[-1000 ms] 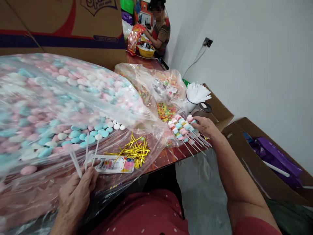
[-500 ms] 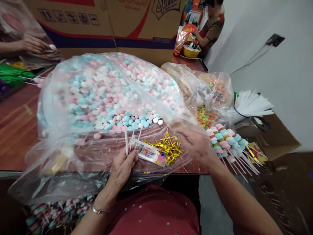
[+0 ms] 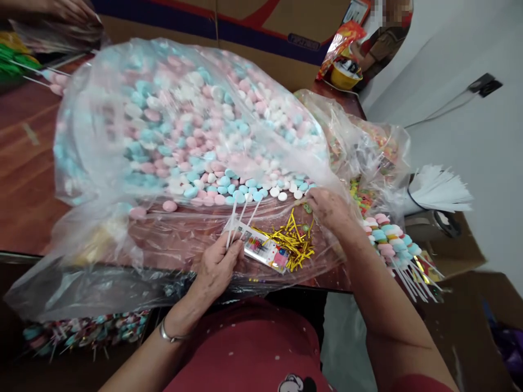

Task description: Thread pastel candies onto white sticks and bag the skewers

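White sticks (image 3: 231, 224), three of them standing out at a slant, rise from the left hand (image 3: 216, 264), pinched between thumb and fingers above a tabletop (image 3: 24, 179) strewn with sweets. The right hand (image 3: 332, 209) reaches in from the other side, fingers curled, its fingertips just beside a green ring-shaped candy (image 3: 307, 207); whether they grip anything cannot be told. Between the two hands, a heap of gold twist ties (image 3: 296, 239) lies partly over a printed label (image 3: 265, 251), close to the table's near edge. Beyond the sticks spreads a large clear plastic bag (image 3: 163, 239), bulging with pink, blue and white marshmallows (image 3: 204, 188), a few of which sit loose-looking toward its front. To the right, a second clear bag (image 3: 339, 111) holds colorful gummies, and skewers of stacked candy (image 3: 388, 239) lie near it, their bare sticks pointing toward the near edge, partly behind the right forearm. Past them stands a container of white strips (image 3: 441, 188). A cardboard box (image 3: 261, 46) backs the scene; at upper right, a co-worker (image 3: 388, 41) sits near a yellow bowl (image 3: 345, 77), while another person's hand (image 3: 69, 10) shows at upper left. Below the table at lower left, more skewered sweets (image 3: 90, 332) are piled together
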Demonstrator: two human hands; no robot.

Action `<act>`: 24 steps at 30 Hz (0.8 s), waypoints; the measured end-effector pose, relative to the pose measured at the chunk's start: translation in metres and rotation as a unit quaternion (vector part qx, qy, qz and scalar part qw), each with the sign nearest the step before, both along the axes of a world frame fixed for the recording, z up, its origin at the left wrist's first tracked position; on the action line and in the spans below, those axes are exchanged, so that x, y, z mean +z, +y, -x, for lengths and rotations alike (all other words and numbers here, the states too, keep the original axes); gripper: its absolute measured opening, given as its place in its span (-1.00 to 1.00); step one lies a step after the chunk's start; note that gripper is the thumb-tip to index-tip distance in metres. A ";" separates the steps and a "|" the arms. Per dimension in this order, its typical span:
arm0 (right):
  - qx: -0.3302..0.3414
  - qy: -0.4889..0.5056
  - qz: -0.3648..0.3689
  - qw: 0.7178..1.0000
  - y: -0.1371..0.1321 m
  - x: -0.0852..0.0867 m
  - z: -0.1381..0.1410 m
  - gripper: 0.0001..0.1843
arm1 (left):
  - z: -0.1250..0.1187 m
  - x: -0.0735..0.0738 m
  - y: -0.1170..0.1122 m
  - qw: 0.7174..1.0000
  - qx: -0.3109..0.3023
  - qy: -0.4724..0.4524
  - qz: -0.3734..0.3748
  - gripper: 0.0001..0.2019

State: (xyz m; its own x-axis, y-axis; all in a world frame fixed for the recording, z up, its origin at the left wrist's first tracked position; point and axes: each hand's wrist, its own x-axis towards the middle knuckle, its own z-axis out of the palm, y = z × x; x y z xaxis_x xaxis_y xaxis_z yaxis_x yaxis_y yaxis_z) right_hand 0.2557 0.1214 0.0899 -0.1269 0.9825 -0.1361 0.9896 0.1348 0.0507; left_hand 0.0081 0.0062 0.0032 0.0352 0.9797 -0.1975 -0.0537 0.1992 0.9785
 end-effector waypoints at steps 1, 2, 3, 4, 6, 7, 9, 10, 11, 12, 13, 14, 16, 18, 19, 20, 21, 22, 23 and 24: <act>0.003 -0.013 0.010 1.000 -0.004 0.003 -0.006 -0.76 | 0.001 0.000 0.000 1.000 -0.003 0.006 -0.007 -0.78; 0.009 -0.026 0.025 0.999 -0.008 0.004 -0.012 -0.75 | 0.002 -0.001 0.000 1.000 -0.005 0.010 -0.011 -0.78; 0.013 -0.036 0.040 0.998 -0.012 0.005 -0.017 -0.75 | 0.002 -0.001 0.000 1.000 -0.006 0.014 -0.013 -0.78; 0.015 -0.039 0.045 0.998 -0.015 0.004 -0.021 -0.74 | 0.003 -0.002 0.000 1.000 -0.006 0.016 -0.014 -0.78; 0.010 -0.019 0.016 1.000 -0.018 0.001 -0.027 -0.75 | 0.002 -0.003 0.000 1.000 -0.003 0.020 -0.012 -0.77; -0.001 0.001 -0.014 1.000 -0.017 -0.001 -0.029 -0.75 | 0.002 -0.002 0.000 1.000 -0.001 0.023 -0.012 -0.76; -0.037 0.053 -0.072 0.995 -0.014 -0.004 -0.029 -0.72 | 0.001 -0.001 0.000 0.999 -0.003 0.035 -0.016 -0.74; -0.053 0.083 -0.084 0.992 -0.011 -0.005 -0.027 -0.72 | 0.001 -0.001 -0.001 0.999 -0.007 0.043 -0.021 -0.75; -0.061 0.113 -0.080 0.988 -0.008 -0.005 -0.023 -0.72 | 0.001 0.000 -0.001 0.998 -0.012 0.052 -0.025 -0.76; -0.061 0.142 -0.066 0.986 -0.005 -0.005 -0.018 -0.73 | 0.001 0.000 -0.001 0.998 -0.017 0.059 -0.028 -0.76; -0.054 0.165 -0.047 0.984 -0.002 -0.006 -0.012 -0.74 | 0.001 0.000 -0.001 0.997 -0.020 0.065 -0.030 -0.77; -0.043 0.179 -0.030 0.983 0.000 -0.006 -0.005 -0.75 | 0.002 0.000 -0.001 0.997 -0.020 0.069 -0.030 -0.77; -0.022 0.185 -0.011 0.982 0.005 -0.009 0.011 -0.74 | 0.002 -0.001 0.000 0.997 -0.017 0.071 -0.029 -0.76; -0.016 0.170 -0.010 0.985 0.010 -0.014 0.025 -0.75 | 0.002 -0.002 0.000 0.997 -0.018 0.072 -0.027 -0.76; -0.014 0.156 -0.008 0.988 0.012 -0.017 0.031 -0.76 | 0.002 -0.002 0.000 0.997 -0.018 0.075 -0.028 -0.76; -0.007 0.139 -0.002 0.990 0.014 -0.020 0.036 -0.78 | 0.001 -0.002 0.001 0.996 -0.018 0.079 -0.028 -0.76; 0.002 0.122 0.003 0.993 0.016 -0.023 0.039 -0.80 | 0.001 -0.001 0.001 0.996 -0.017 0.084 -0.031 -0.75; 0.011 0.110 0.007 0.994 0.018 -0.026 0.040 -0.82 | 0.000 -0.001 0.001 0.995 -0.016 0.089 -0.034 -0.75; 0.018 0.107 0.008 0.994 0.019 -0.028 0.041 -0.84 | 0.000 0.000 0.001 0.995 -0.016 0.090 -0.038 -0.75; 0.020 0.118 0.004 0.993 0.020 -0.029 0.041 -0.85 | -0.001 0.001 0.001 0.995 -0.015 0.088 -0.041 -0.75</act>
State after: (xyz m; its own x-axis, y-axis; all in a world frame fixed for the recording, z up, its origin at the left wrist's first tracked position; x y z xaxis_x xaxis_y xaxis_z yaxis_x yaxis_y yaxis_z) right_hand 0.2149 0.1415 0.0610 -0.1944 0.9752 -0.1062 0.9676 0.1728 -0.1842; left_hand 0.0089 0.0071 0.0045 0.0373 0.9917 -0.1233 0.1251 0.1178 0.9851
